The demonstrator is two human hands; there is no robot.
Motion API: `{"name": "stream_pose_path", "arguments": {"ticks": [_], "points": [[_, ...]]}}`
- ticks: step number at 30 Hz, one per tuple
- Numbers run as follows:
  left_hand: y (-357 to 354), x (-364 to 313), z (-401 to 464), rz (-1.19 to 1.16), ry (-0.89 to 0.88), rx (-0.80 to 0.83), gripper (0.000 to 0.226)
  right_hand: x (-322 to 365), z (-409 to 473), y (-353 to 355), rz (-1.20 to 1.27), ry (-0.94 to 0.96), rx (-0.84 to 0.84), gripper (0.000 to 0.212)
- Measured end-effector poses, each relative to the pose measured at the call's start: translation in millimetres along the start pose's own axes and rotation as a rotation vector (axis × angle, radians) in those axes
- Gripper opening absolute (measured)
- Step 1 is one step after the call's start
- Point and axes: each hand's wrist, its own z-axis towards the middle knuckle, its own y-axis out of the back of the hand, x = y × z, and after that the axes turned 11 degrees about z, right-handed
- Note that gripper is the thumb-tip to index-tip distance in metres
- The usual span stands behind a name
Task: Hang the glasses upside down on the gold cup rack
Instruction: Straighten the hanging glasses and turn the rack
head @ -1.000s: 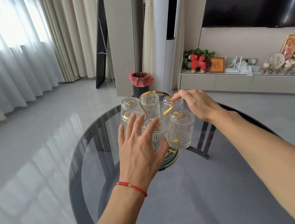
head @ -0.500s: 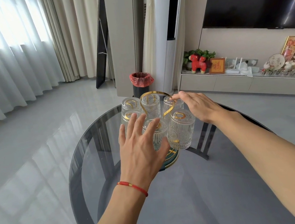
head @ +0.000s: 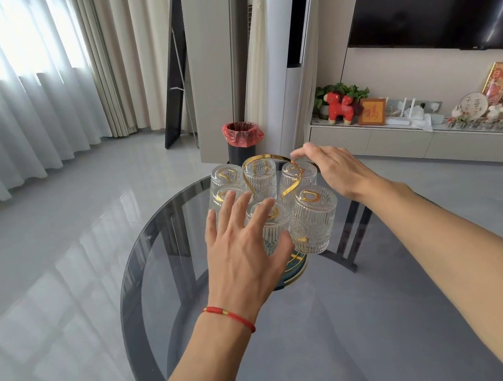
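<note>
While no brand or label shows on the glasses (head: 314,219) or the rack (head: 268,169), the only writing to be made out is a gold character on a small red framed plaque (head: 371,112) on the far shelf, along with characters on a round plaque (head: 473,106) too small to read. Six clear ribbed tumblers hang upside down on the gold cup rack, bases up, each showing a gold loop through its bottom. A curled gold ribbon handle rises above them, and a round dark base with a gold rim (head: 296,268) sits under them on the round smoked-glass table (head: 323,338).

Spread flat with fingers apart, the left hand (head: 244,247) lies over the near-left glasses, gripping nothing; a red cord bracelet (head: 230,315) circles its wrist. On the far side, the right hand (head: 334,170) is loosely open, its fingertips just at the end of the gold handle beside the back-right glass; whether they touch it cannot be told.

Beyond the table stand a bin with a red liner (head: 243,142), a red toy horse (head: 339,108), a dark television (head: 438,0) and pale curtains (head: 28,90).
</note>
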Motion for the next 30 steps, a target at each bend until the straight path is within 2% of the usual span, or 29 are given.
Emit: {"name": "stream_pose_path", "arguments": {"ticks": [5, 11, 20, 30], "points": [[2, 1, 4, 0.003, 0.021, 0.005, 0.050, 34, 18, -12, 0.113, 0.025, 0.074, 0.070], [5, 1, 2, -0.024, 0.015, 0.002, 0.047, 56, 37, -22, 0.002, -0.093, 0.303, 0.090], [9, 2, -1, -0.083, 0.021, 0.010, 0.049, 59, 50, -25, -0.117, -0.209, 0.294, 0.102], [11, 5, 0, -0.095, 0.033, 0.006, 0.046, 59, 62, -26, -0.059, -0.281, 0.297, 0.104]]}}
